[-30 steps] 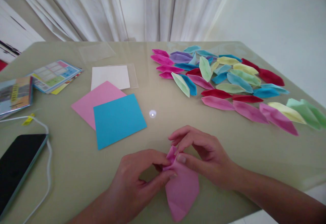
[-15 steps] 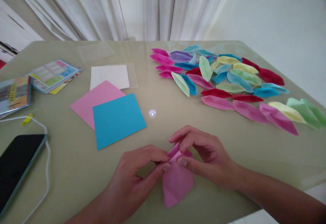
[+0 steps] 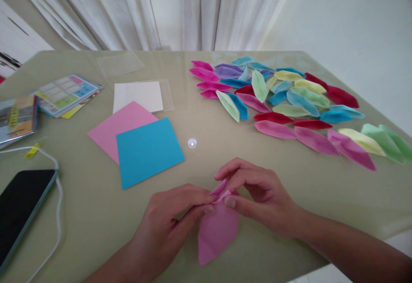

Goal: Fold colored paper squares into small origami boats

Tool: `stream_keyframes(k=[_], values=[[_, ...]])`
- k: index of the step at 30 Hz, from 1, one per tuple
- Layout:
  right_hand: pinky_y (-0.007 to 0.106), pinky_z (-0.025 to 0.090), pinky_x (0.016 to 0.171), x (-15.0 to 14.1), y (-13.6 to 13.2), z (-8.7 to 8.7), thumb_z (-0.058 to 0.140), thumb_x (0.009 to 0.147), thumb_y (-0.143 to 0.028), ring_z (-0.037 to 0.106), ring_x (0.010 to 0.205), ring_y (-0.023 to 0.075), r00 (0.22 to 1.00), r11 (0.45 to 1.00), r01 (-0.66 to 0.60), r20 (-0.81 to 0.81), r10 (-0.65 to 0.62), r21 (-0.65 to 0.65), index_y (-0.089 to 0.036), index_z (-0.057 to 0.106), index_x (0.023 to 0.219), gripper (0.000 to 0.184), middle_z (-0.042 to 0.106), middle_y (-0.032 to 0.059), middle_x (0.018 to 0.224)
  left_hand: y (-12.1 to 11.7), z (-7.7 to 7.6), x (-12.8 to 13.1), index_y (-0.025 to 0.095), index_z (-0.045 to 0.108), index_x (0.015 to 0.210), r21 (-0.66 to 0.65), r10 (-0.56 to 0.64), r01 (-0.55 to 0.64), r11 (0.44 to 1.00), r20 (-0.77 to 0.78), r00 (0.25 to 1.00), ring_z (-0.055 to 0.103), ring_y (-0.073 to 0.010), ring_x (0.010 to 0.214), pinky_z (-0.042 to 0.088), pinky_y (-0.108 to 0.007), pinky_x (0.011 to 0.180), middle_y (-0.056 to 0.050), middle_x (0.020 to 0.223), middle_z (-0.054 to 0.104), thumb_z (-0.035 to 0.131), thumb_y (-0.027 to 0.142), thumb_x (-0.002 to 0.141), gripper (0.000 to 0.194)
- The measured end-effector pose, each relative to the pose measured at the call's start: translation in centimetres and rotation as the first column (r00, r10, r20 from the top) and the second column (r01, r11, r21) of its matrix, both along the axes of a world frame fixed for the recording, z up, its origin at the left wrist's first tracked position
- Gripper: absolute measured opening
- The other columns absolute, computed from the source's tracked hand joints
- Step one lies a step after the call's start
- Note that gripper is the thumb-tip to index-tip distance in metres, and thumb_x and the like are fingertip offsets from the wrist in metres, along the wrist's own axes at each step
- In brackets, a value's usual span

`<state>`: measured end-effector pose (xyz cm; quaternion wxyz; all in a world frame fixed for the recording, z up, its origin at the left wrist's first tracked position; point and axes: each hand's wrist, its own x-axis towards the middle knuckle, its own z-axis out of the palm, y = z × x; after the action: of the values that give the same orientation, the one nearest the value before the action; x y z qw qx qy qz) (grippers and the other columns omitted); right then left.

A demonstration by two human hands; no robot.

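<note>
A folded piece of pink paper (image 3: 219, 231) is held between both hands near the front of the table. My left hand (image 3: 175, 218) pinches its upper left edge between thumb and fingers. On the upper right side, my right hand (image 3: 257, 195) grips the same paper, thumb on the near face and index finger behind the fold. The paper's narrow top pokes up between the fingertips, and its wider, pointed lower end hangs toward me. Part of the fold is hidden by my fingers.
Blue paper (image 3: 149, 152) overlaps a pink sheet (image 3: 124, 124) and a white sheet (image 3: 138, 97) at left-centre. Several folded paper boats (image 3: 278, 129) in many colours spread across the right. A phone (image 3: 24, 210), white cable (image 3: 59, 214) and printed booklets (image 3: 69, 94) lie at left.
The pink paper's lower end has swung to the left and turned between my fingers. Both hands keep their pinch, with the left thumb shifted slightly up and left.
</note>
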<state>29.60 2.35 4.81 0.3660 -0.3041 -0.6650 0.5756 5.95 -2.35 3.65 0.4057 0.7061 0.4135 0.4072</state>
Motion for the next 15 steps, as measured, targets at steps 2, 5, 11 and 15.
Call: stream_keyframes(k=[2,5,11,15], values=[[0.032,0.057,0.092,-0.01,-0.05,-0.05,0.078,0.094,-0.017,0.071,0.106,0.0193,1.000,1.000,0.015,-0.006,-0.015,-0.001,-0.020,0.080,0.098,0.006,0.073,0.0085,0.109,0.01,0.07,0.06,0.031,0.077,0.108,-0.032,0.055,-0.055,0.998,-0.012,0.998,0.079,-0.0099,0.084,0.059,-0.014,0.076,0.006,0.097,0.084,0.075,0.021,0.097,0.016],[0.032,0.057,0.091,0.07,-0.10,-0.06,0.077,0.095,-0.017,0.071,0.105,0.0192,1.000,0.999,0.020,-0.007,-0.020,-0.030,-0.020,0.080,0.098,0.005,0.074,0.0087,0.110,-0.01,0.15,0.08,0.032,0.077,0.106,-0.052,0.073,-0.073,0.996,-0.002,0.997,0.079,-0.0096,0.079,0.058,-0.014,0.072,0.008,0.093,0.084,0.077,0.024,0.095,0.013],[0.032,0.057,0.091,0.24,-0.06,-0.04,0.079,0.093,-0.020,0.072,0.104,0.0196,0.999,0.997,-0.003,0.040,0.006,-0.075,-0.020,0.080,0.097,0.004,0.075,0.0087,0.112,-0.32,-0.09,-0.15,0.029,0.076,0.107,-0.126,0.022,-0.027,0.992,-0.042,0.999,0.077,-0.0113,0.088,0.059,-0.018,0.080,0.005,0.098,0.082,0.070,0.021,0.099,0.013],[0.030,0.058,0.083,0.06,-0.11,-0.05,0.078,0.092,-0.017,0.073,0.095,0.0181,0.997,0.999,0.042,0.064,-0.042,0.009,-0.020,0.079,0.095,0.005,0.075,0.0072,0.106,-0.56,-0.23,-0.08,0.033,0.076,0.110,-0.245,-0.019,0.013,0.970,-0.021,1.000,0.076,-0.0098,0.089,0.058,-0.016,0.081,0.007,0.100,0.081,0.068,0.024,0.101,0.015]])
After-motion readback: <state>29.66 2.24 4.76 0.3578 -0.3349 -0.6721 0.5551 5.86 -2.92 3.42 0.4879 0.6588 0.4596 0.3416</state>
